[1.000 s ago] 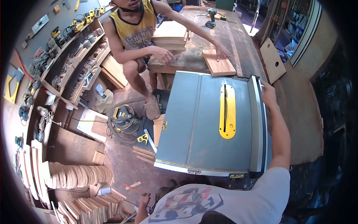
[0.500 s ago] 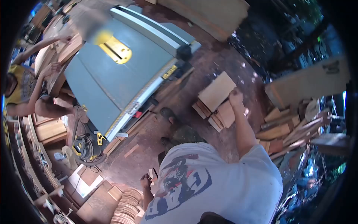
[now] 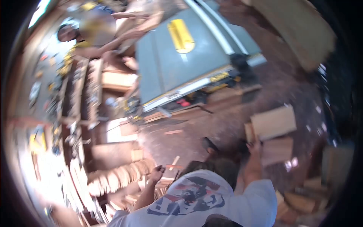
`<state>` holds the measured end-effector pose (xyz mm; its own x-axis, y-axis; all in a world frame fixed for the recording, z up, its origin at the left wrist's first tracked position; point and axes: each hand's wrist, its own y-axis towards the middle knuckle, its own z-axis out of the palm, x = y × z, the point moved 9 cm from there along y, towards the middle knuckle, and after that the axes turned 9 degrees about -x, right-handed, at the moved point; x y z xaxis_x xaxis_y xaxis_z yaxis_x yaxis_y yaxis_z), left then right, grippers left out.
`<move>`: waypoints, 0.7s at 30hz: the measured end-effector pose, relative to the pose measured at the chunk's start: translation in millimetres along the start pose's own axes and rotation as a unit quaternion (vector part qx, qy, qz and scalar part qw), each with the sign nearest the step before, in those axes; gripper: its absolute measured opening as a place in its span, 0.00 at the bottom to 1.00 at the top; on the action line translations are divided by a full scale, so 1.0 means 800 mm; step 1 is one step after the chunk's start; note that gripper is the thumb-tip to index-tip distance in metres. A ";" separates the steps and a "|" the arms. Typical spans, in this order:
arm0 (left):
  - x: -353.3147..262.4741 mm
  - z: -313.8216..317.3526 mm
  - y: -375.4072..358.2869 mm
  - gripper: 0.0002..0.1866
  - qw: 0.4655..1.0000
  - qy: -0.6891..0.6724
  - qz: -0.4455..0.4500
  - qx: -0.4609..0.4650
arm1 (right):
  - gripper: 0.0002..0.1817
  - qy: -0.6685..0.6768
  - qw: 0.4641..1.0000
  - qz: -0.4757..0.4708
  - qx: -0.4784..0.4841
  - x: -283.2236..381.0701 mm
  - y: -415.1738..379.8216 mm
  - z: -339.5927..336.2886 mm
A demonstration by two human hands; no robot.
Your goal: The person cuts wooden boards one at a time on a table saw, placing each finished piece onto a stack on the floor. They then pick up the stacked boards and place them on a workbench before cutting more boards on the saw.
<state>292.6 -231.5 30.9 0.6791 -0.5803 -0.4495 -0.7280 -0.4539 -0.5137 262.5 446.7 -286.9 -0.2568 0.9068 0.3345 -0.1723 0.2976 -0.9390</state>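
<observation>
My right hand point(image 3: 255, 146) is low beside the stacked wooden pieces on the floor, close to the lower left corner of the pale top board point(image 3: 274, 123). A second flat wooden piece point(image 3: 278, 150) lies just right of the hand. Blur hides whether the fingers grip or only touch wood. My left hand point(image 3: 157, 174) hangs near my left side with its fingers partly curled, next to a small wooden piece point(image 3: 171, 174) and a thin stick point(image 3: 174, 162). Whether anything is in that hand cannot be made out.
A table saw point(image 3: 159, 56) with a yellow insert point(image 3: 181, 36) stands ahead. Beyond its left side, another person's arm point(image 3: 117, 41) reaches toward wood. A row of round wooden discs point(image 3: 121, 176) lies at the left. Scrap wood point(image 3: 302, 200) is piled at the right.
The view has swung left, so the saw and boards appear farther right. My right hand is now at the stack's near left corner instead of the top board's right edge.
</observation>
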 end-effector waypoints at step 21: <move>-0.100 0.118 -0.158 0.35 0.993 0.080 0.081 0.004 | 0.23 -0.090 0.933 -0.347 -0.040 0.294 -0.186 -0.115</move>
<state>339.3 -63.8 63.3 0.5282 -0.7459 -0.4057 -0.8257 -0.3399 -0.4501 315.1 643.1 -76.2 -0.2664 0.4254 0.8649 -0.2865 0.8219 -0.4924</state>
